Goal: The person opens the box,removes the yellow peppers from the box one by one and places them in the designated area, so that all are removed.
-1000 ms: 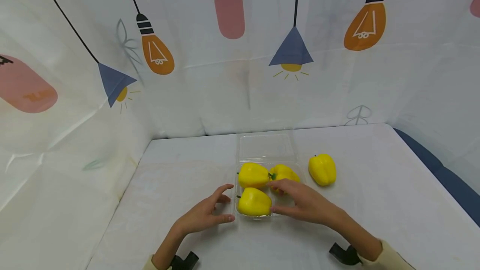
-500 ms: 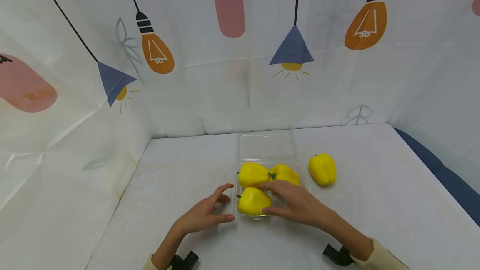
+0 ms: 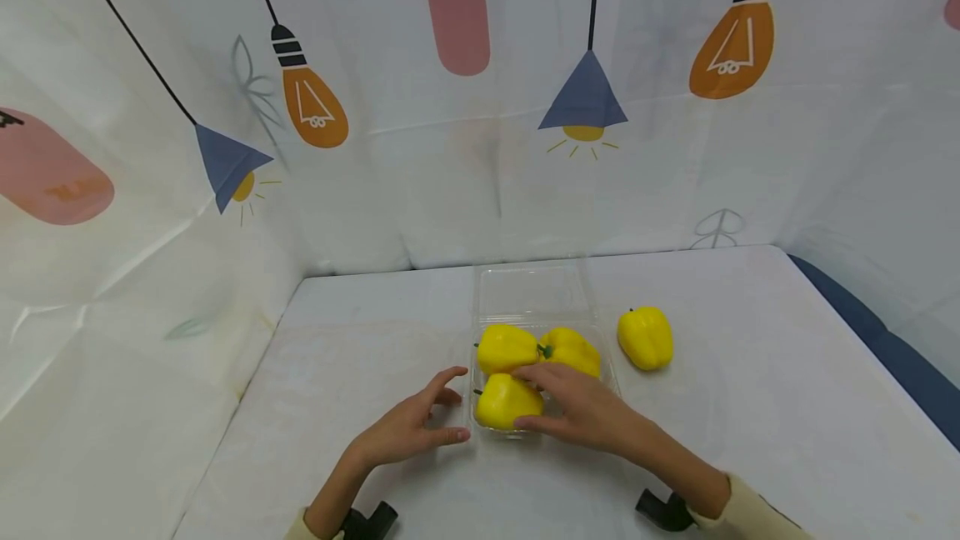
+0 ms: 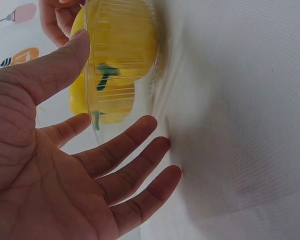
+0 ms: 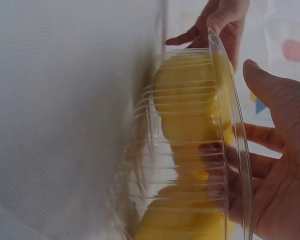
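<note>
A clear plastic clamshell box (image 3: 512, 435) holds three yellow bell peppers, its lid (image 3: 532, 294) laid back behind it. At the front left sits one pepper (image 3: 501, 403); behind it are a back-left pepper (image 3: 506, 348) and a back-right pepper (image 3: 572, 348). My right hand (image 3: 581, 408) reaches over the right side to the front pepper, fingers inside the box, thumb extended by the front edge. In the right wrist view that thumb stands apart from the pepper; fingertip contact is unclear. My left hand (image 3: 405, 432) is spread beside the box's left wall, holding nothing.
Another yellow bell pepper (image 3: 645, 340) lies on the white table (image 3: 750, 373) to the right of the box. A white curtain (image 3: 420, 182) printed with lamps and bulbs hangs behind and at the left. Dark blue material (image 3: 862, 315) shows past the table's right edge.
My right hand has moved left, farther over the front pepper. That pepper has shifted very slightly or stayed in place. The left hand stays put.
</note>
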